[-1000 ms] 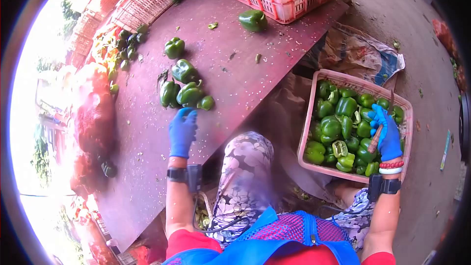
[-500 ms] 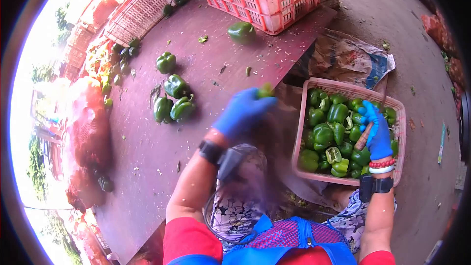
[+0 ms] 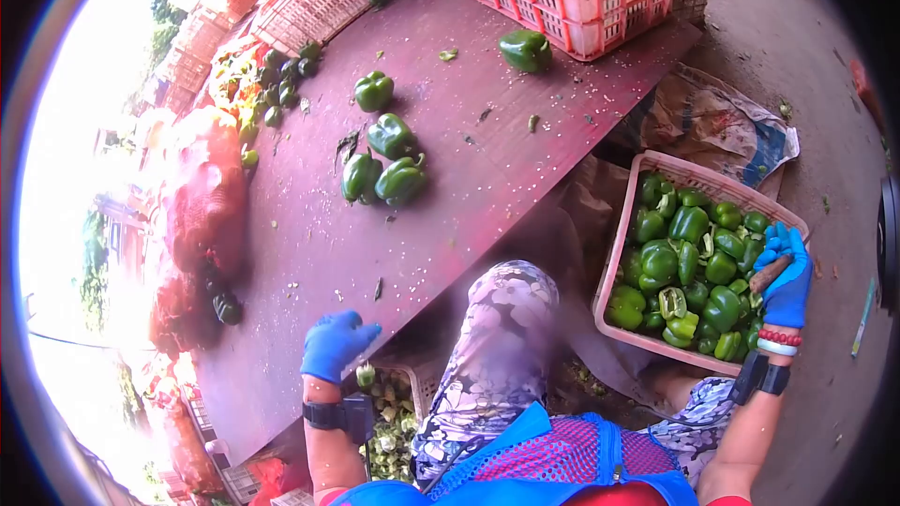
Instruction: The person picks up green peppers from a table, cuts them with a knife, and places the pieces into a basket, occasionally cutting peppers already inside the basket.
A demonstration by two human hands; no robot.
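Note:
My left hand [image 3: 337, 345], in a blue glove, is over the table's near edge with its fingers partly spread. Just below it is a pale green pepper piece [image 3: 365, 375], apart from the fingers, above a crate of pepper scraps [image 3: 394, 417]. My right hand [image 3: 786, 272], also gloved in blue, grips a knife by its brown wooden handle [image 3: 771, 274]; the blade is hard to make out. That hand is over the right rim of a pink crate [image 3: 614, 267] full of green bell peppers [image 3: 658, 263], some of them cut.
Several whole bell peppers [image 3: 401, 181] lie on the reddish table [image 3: 469, 131], with another pepper [image 3: 526, 51] near a tall red crate [image 3: 581, 0]. Full mesh sacks [image 3: 202, 197] line the left edge. A torn paper sack [image 3: 712, 122] lies beyond the pepper crate.
My left hand has swung left and down toward me, and the green piece it held is now below it. My right hand has moved right with the knife. The view has shifted.

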